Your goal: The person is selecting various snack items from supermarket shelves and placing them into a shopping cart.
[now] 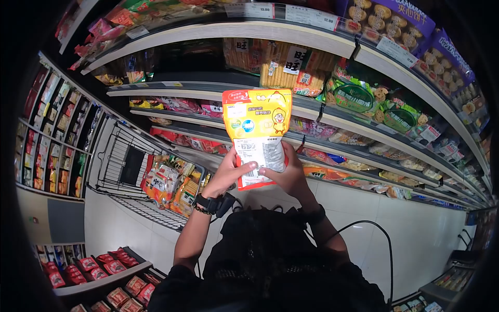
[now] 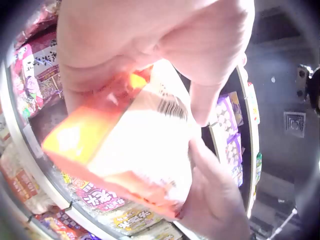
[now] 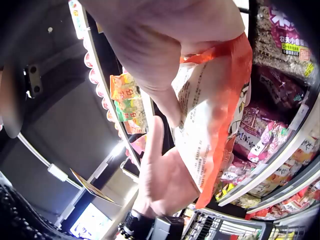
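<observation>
A yellow, white and red snack bag [image 1: 257,132] is held upright before the body, its printed white panel facing the head camera. The left hand [image 1: 226,174] grips its lower left side and the right hand [image 1: 288,174] its lower right, both thumbs on the white panel. In the left wrist view the bag [image 2: 145,135] shows a barcode, with the left hand [image 2: 150,40] large above it and the right hand [image 2: 215,195] beyond. The right wrist view has the bag [image 3: 210,115] between the right hand [image 3: 165,45] and the left hand [image 3: 167,180]; fingers behind it are mostly hidden.
Curved shelves [image 1: 208,93] of packaged snacks run across the front and right. A wire shopping cart [image 1: 117,171] at the left holds several packages [image 1: 169,182]. Red packs [image 1: 99,268] fill a display at lower left. A black cable [image 1: 384,234] loops at the right over pale floor tiles [image 1: 358,229].
</observation>
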Motion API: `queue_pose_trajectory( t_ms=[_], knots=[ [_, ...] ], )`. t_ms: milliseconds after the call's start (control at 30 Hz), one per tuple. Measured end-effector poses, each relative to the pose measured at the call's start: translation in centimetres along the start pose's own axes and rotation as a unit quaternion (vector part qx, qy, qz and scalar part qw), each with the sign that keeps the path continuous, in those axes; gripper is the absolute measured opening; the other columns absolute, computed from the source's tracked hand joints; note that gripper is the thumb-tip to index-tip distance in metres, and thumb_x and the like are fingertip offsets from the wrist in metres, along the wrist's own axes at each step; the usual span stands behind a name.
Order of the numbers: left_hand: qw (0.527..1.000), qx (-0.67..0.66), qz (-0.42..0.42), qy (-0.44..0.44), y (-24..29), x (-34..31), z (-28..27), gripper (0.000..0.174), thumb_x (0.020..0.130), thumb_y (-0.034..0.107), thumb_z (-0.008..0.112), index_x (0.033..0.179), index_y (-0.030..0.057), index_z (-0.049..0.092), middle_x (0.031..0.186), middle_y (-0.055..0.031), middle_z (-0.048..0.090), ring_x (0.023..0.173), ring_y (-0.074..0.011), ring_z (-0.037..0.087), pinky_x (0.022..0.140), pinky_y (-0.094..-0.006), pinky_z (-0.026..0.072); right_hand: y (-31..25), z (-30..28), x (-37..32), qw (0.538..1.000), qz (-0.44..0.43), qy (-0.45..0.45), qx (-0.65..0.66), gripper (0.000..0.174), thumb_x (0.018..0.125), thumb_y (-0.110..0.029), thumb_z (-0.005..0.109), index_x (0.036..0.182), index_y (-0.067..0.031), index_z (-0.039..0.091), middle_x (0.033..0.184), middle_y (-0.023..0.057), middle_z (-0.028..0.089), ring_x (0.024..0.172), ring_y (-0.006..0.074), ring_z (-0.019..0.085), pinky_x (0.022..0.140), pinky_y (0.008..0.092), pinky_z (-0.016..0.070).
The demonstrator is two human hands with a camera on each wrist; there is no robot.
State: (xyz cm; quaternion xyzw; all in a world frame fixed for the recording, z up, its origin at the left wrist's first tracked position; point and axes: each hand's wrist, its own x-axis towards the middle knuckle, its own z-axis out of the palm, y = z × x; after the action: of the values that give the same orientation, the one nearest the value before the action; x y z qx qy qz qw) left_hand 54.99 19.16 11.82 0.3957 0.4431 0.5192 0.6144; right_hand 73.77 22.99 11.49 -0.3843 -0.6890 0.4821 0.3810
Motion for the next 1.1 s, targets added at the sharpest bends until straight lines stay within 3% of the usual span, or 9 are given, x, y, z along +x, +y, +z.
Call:
queue_pose_trajectory(
  t_ms=[100,133,367,600,800,900,967,1000,1100],
  knots=[
    [0.999,0.036,0.015,0.004,0.6,-0.1,-0.6,0.064,0.077,0.005,0.07,0.13,0.0001,0.034,0.12,-0.0103,0.052,0.109,-0.0147,0.052,0.091,-0.0306,0.0445,0.2,0.1,1.0,0.987,-0.006,-0.049,0.152,0.06,0.079,-0.012,0.069,0.127,0.0019,0.035,0.117,0.0156,0.054,0.105,0.0185,0.055,0.09,0.0322,0.0442],
    [0.999,0.029,0.017,-0.009,0.8,-0.2,-0.8,0.064,0.077,0.005,0.07,0.13,0.0001,0.034,0.12,-0.0101,0.053,0.108,-0.0148,0.052,0.091,-0.0305,0.0444,0.0,0.2,1.0,0.97,0.078,-0.023,0.231,0.045,0.083,-0.009,0.065,0.121,0.0027,0.043,0.111,0.0122,0.058,0.099,0.0146,0.057,0.086,0.0293,0.0454],
    [0.998,0.038,0.019,-0.047,1.2,-0.8,-2.7,0.067,0.077,0.006,0.071,0.132,-0.0003,0.033,0.12,-0.0093,0.053,0.109,-0.0144,0.052,0.092,-0.0303,0.0436,-0.9,0.7,3.5,0.967,0.143,-0.036,0.208,0.03,0.087,-0.019,0.063,0.109,0.0007,0.054,0.095,0.0046,0.064,0.083,0.0067,0.058,0.07,0.0216,0.0453],
    [0.998,0.047,0.012,-0.036,2.2,-1.7,-5.4,0.067,0.076,0.008,0.073,0.131,-0.0007,0.035,0.12,-0.0081,0.054,0.108,-0.0133,0.052,0.092,-0.0297,0.0429,-2.3,3.3,4.5,0.981,0.147,-0.033,0.12,0.032,0.088,-0.021,0.062,0.11,0.0001,0.053,0.093,0.0038,0.064,0.082,0.0075,0.059,0.07,0.022,0.0458],
    [0.998,0.059,0.019,-0.029,2.2,-2.5,-8.1,0.066,0.074,0.007,0.073,0.129,-0.0005,0.038,0.118,-0.0073,0.054,0.107,-0.0129,0.052,0.092,-0.0295,0.0426,-2.8,5.8,4.6,0.984,0.116,-0.043,0.124,0.033,0.089,-0.019,0.06,0.113,0.001,0.051,0.103,0.0088,0.062,0.092,0.0109,0.059,0.079,0.0238,0.046],
    [0.997,0.062,0.035,-0.022,2.1,-2.9,-9.4,0.065,0.074,0.006,0.073,0.129,0.0001,0.039,0.117,-0.0068,0.055,0.107,-0.0127,0.052,0.092,-0.0294,0.0431,-2.7,6.8,4.5,0.982,0.083,-0.043,0.164,0.029,0.087,-0.012,0.06,0.113,-0.0009,0.051,0.095,0.0022,0.062,0.079,0.0037,0.054,0.067,0.0199,0.0433],
    [1.0,0.013,0.024,-0.014,1.6,-3.1,-10.7,0.066,0.073,0.01,0.075,0.128,0.0006,0.04,0.119,-0.0077,0.054,0.111,-0.014,0.05,0.095,-0.0298,0.04,-3.4,7.1,4.2,0.967,0.112,-0.15,0.175,0.049,0.081,0.0,0.063,0.124,-0.0001,0.039,0.114,0.0102,0.058,0.102,0.0139,0.057,0.088,0.0274,0.0445],
    [1.0,0.01,0.026,-0.012,1.5,-3.2,-11.3,0.066,0.073,0.01,0.075,0.128,0.0006,0.04,0.119,-0.0077,0.054,0.111,-0.014,0.05,0.095,-0.0298,0.04,-3.2,7.6,4.2,0.96,0.097,-0.182,0.188,0.065,0.075,0.004,0.067,0.13,-0.0009,0.033,0.117,0.0102,0.056,0.107,0.0151,0.055,0.091,0.0287,0.0429],
    [0.999,0.012,0.034,0.017,1.6,-3.3,-12.8,0.061,0.074,0.004,0.072,0.126,0.0013,0.041,0.117,-0.007,0.055,0.107,-0.0134,0.053,0.092,-0.0295,0.044,-3.5,9.9,3.7,0.981,0.049,-0.164,0.097,0.072,0.072,0.001,0.071,0.133,-0.0003,0.031,0.121,0.0103,0.054,0.11,0.0158,0.053,0.094,0.0292,0.041]
  ],
)
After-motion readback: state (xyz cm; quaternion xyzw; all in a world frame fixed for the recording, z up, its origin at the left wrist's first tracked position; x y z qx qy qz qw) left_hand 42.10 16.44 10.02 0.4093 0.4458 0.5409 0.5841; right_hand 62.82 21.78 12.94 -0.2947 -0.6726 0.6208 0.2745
